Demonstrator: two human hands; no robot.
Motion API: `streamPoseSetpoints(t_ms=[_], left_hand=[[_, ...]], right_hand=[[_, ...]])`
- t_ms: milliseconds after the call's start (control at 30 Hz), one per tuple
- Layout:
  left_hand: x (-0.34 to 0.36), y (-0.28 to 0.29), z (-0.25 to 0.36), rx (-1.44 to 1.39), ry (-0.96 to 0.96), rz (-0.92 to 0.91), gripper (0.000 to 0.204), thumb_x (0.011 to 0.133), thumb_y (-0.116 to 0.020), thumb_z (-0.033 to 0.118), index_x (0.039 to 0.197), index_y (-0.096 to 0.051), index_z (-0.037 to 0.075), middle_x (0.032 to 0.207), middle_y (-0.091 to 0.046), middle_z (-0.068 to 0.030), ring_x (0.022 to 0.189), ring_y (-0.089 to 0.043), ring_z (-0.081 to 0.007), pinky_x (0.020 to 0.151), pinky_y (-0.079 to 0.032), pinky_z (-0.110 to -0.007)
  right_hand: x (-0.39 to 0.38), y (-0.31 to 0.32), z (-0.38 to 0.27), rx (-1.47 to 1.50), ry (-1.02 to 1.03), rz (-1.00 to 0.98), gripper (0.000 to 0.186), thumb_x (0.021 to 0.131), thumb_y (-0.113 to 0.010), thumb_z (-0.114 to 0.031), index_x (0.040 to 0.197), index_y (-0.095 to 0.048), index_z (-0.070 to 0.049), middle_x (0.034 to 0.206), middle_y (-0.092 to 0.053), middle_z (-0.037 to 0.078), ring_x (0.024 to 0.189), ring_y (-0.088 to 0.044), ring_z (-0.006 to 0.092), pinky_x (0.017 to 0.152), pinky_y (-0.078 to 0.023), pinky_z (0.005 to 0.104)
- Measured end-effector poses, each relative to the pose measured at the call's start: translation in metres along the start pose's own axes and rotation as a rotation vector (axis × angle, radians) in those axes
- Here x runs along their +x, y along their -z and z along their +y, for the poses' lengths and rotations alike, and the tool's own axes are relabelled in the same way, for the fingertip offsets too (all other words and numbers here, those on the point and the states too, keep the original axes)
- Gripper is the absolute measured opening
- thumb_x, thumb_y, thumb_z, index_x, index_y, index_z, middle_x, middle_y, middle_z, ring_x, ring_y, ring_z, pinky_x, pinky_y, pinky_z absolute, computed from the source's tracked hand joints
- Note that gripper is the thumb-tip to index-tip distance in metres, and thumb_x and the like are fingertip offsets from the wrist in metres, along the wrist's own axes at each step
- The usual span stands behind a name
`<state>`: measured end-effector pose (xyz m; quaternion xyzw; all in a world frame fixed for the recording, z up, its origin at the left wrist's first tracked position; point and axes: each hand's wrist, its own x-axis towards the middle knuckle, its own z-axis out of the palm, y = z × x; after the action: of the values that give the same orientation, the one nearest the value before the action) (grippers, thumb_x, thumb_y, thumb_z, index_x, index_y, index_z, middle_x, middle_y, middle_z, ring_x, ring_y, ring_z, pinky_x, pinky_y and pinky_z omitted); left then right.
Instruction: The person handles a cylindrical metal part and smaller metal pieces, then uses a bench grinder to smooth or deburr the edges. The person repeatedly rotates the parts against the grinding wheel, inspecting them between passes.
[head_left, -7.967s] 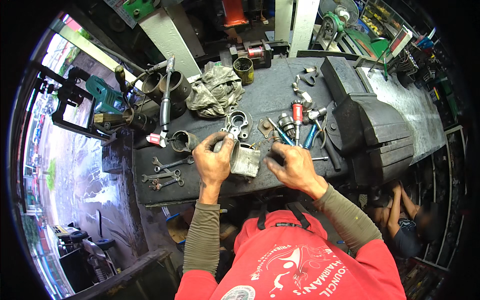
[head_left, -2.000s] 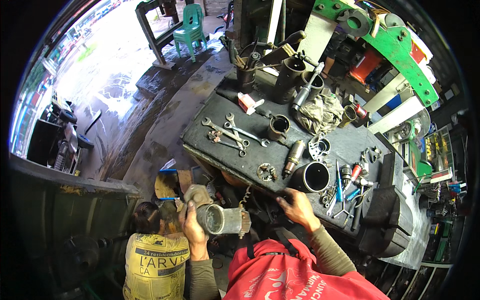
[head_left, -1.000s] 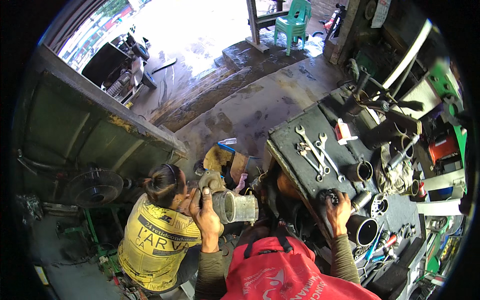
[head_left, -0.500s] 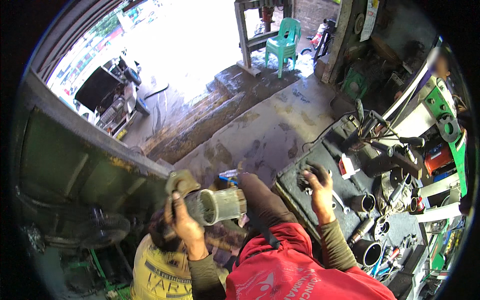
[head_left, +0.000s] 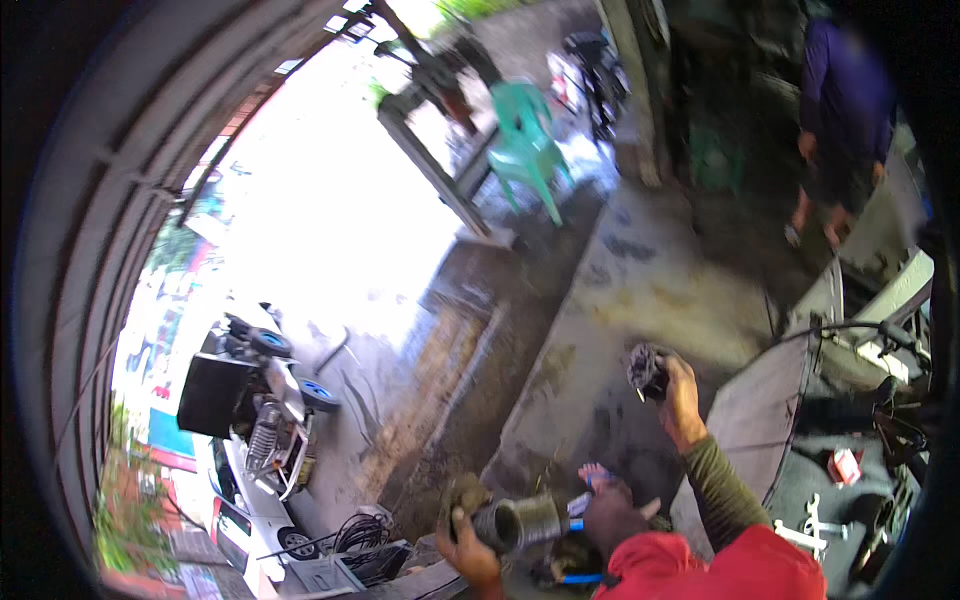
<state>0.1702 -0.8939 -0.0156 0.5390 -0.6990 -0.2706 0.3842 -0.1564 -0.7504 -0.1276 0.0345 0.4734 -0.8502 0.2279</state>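
Observation:
My left hand (head_left: 472, 548), low in the picture, is closed round a grimy metal housing with a pale open-ended cylinder (head_left: 532, 518). My right hand (head_left: 683, 400) is raised to the right of it, above the concrete floor, gripping a dark, rough round metal part (head_left: 646, 365) whose detail is blurred. A co-worker's arm (head_left: 615, 515) shows beside the housing, partly behind my red shirt. At the lower right is the dark workbench (head_left: 738, 455), with wrenches (head_left: 814, 520) and a red-and-white carton (head_left: 843, 465) on it.
A concrete step (head_left: 465, 355) leads to the bright doorway, near stacked green plastic chairs (head_left: 530, 150) and a metal frame (head_left: 430, 170). A small vehicle (head_left: 260, 400) and cables (head_left: 355, 535) lie left. A person in purple (head_left: 840, 100) stands at the upper right.
The view has swung from the bench toward the doorway. My right hand took a dark part from the bench and has lifted it away; my left hand still holds the housing.

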Motion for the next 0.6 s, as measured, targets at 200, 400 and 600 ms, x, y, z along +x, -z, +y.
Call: streamPoseSetpoints(t_ms=[200,400,600], left_hand=[[0.116,-0.048,-0.022,-0.245,0.306,0.063,0.037,0.096,-0.066,0.018,0.129,-0.068,0.003,0.129,-0.061,-0.0263,0.118,-0.06,-0.0351,0.103,-0.045,-0.041],[0.226,-0.068,0.022,-0.411,0.387,0.054,0.042,0.105,-0.056,0.03,0.118,-0.069,-0.008,0.114,-0.072,-0.0189,0.1,-0.066,-0.0298,0.09,-0.051,-0.04],[0.331,-0.184,0.001,0.514,-0.262,-0.286,0.036,0.101,-0.051,0.012,0.135,-0.062,0.003,0.126,-0.066,-0.0225,0.101,-0.069,-0.0328,0.087,-0.055,-0.041]], right_hand=[[0.036,-0.037,0.069,0.057,-0.451,0.169,0.03,0.098,-0.048,-0.025,0.097,-0.07,-0.005,0.092,-0.072,0.008,0.084,-0.069,0.0237,0.08,-0.057,0.0399],[0.12,-0.147,0.044,0.17,-0.569,-0.095,0.04,0.101,-0.042,-0.029,0.122,-0.063,-0.003,0.108,-0.07,0.014,0.099,-0.069,0.0285,0.088,-0.056,0.0491],[0.213,-0.243,-0.009,0.026,-0.5,-0.368,0.042,0.103,-0.054,-0.037,0.129,-0.062,-0.004,0.104,-0.068,0.009,0.093,-0.066,0.0225,0.082,-0.055,0.0422]])
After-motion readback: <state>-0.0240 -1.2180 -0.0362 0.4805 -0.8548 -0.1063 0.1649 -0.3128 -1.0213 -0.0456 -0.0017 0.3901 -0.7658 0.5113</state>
